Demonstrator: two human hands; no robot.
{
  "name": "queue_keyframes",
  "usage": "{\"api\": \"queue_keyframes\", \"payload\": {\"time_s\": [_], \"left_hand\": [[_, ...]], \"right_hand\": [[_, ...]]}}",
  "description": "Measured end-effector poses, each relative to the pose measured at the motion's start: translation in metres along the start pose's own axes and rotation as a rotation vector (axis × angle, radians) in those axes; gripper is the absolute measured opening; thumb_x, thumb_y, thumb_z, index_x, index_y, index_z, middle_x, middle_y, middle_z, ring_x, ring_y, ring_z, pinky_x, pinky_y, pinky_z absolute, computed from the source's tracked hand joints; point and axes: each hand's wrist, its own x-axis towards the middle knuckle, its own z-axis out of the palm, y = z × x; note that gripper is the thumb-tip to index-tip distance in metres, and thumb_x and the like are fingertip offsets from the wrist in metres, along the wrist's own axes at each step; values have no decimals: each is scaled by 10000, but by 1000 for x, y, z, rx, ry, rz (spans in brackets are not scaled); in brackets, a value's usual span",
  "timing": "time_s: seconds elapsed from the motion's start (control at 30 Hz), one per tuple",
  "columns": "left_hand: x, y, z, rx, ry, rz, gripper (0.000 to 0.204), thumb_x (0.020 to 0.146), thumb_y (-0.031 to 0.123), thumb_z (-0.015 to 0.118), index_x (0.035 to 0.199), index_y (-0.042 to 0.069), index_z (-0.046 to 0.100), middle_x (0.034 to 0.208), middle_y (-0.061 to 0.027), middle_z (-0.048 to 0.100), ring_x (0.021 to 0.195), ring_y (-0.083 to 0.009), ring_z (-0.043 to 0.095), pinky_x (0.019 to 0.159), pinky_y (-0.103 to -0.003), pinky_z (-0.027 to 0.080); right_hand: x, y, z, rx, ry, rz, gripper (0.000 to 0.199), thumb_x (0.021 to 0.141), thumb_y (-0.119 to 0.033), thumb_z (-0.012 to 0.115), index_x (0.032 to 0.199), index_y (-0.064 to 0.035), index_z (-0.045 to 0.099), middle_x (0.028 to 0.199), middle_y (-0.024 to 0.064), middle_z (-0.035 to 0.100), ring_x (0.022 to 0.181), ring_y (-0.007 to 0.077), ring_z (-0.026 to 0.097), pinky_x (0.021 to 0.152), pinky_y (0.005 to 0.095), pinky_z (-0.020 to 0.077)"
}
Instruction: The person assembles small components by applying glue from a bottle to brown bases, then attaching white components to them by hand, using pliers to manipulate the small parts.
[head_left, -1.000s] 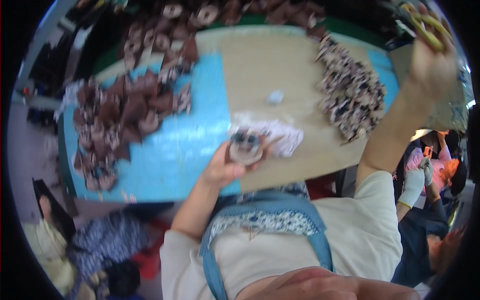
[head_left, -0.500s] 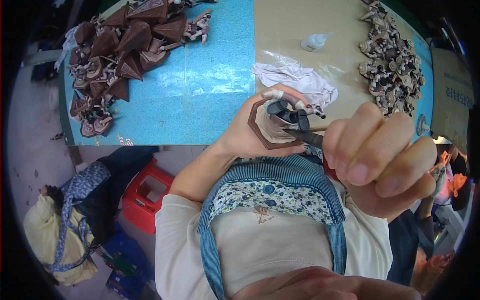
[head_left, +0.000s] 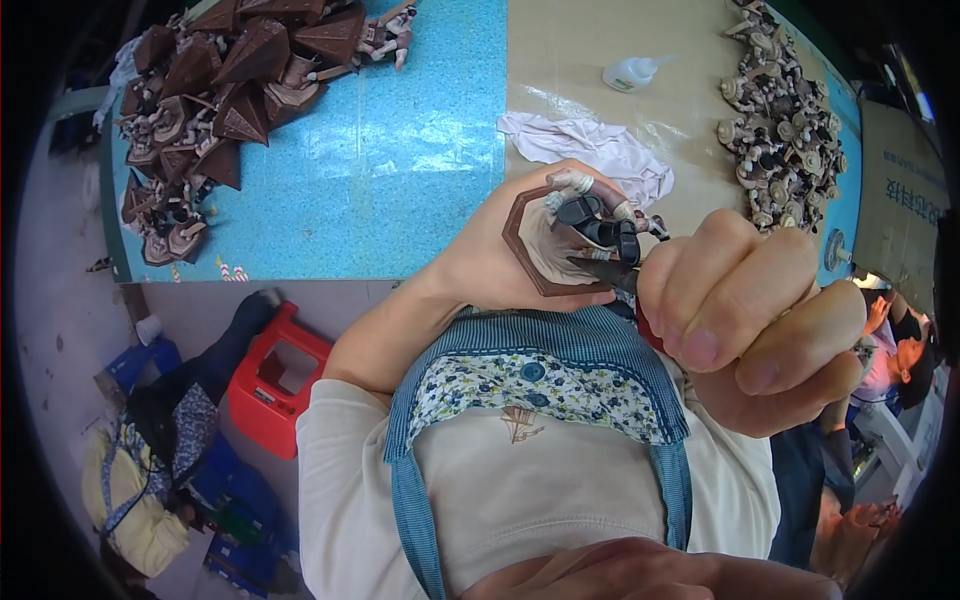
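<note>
A small figurine (head_left: 597, 222) with black boots rests on a beige, brown-rimmed polygonal base (head_left: 527, 255). My left hand (head_left: 480, 252) grips it from behind, over the table's near edge, with the fingertips under the base. In my closed right hand (head_left: 755, 315) is a dark, pointed tool (head_left: 608, 271) whose handle the fingers hide. Its tip reaches the base just below the boots; whether it touches I cannot tell.
A pile of brown figurine parts (head_left: 240, 90) covers the table's far left. Many small figurines (head_left: 785, 150) lie at the right. Beyond my hands are a white cloth (head_left: 595, 150) and a white squeeze bottle (head_left: 630, 74). A red stool (head_left: 280, 380) stands left, near another person (head_left: 135, 500).
The figurine has turned slightly in my left hand, and its boots sit a little further right. My right hand and the tool have shifted slightly left. The other person at left has changed posture.
</note>
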Motion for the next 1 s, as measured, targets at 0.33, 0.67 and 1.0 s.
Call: {"api": "queue_keyframes", "payload": {"time_s": [0.33,0.67,1.0], "left_hand": [[-1,-1,4,-31,-39,-90,710,546,148,916,1134,3,545,1070,-43,603,984,-104,588,878,-259,480],[-12,-7,11,34,-135,-120,662,562,48,875,1132,16,541,1030,-21,607,941,-81,579,832,-245,479],[-10,-2,8,-101,-61,-84,640,564,37,845,1132,15,553,1066,-44,614,983,-111,597,880,-261,482]], "right_hand": [[-7,-7,6,18,-85,4,400,996,-425,426,822,-89,555,834,99,604,621,189,538,522,301,432],[-16,7,18,120,-100,-132,411,976,-309,544,716,10,563,720,182,579,471,213,485,375,288,363],[-16,-8,16,30,32,5,387,1009,-415,369,799,-117,502,812,58,531,623,141,470,511,253,430]]}}
